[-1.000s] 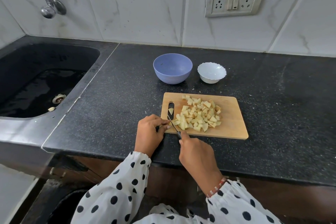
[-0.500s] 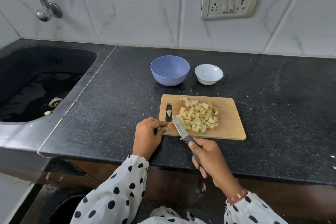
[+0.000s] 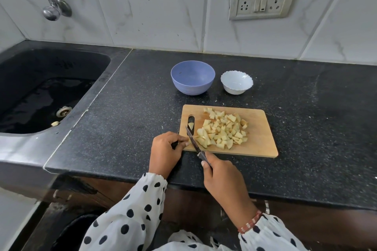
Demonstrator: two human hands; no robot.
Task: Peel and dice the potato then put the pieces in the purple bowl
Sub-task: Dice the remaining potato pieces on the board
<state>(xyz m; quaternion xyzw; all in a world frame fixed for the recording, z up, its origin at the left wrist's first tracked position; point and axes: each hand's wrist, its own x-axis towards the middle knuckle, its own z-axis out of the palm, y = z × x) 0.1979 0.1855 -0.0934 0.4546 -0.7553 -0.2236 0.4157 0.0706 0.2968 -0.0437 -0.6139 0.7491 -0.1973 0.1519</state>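
A heap of diced potato pieces (image 3: 223, 129) lies on the wooden cutting board (image 3: 259, 142) in the head view. My right hand (image 3: 223, 177) grips the handle of a knife (image 3: 192, 139), whose blade is down on the board's left end beside the heap. My left hand (image 3: 166, 150) sits at the board's left edge with curled fingers pinching a small potato piece against the blade; that piece is mostly hidden. The purple bowl (image 3: 192, 79) stands empty behind the board.
A small white scalloped bowl (image 3: 236, 82) stands right of the purple one. A black sink (image 3: 40, 91) with a tap (image 3: 51, 6) lies to the left, a potato scrap near its drain. One potato piece sits in the board's handle slot (image 3: 191, 124).
The knife blade lifted and tilted half a second ago, then came back down at the board's left end. My left hand has stayed at the board's edge.
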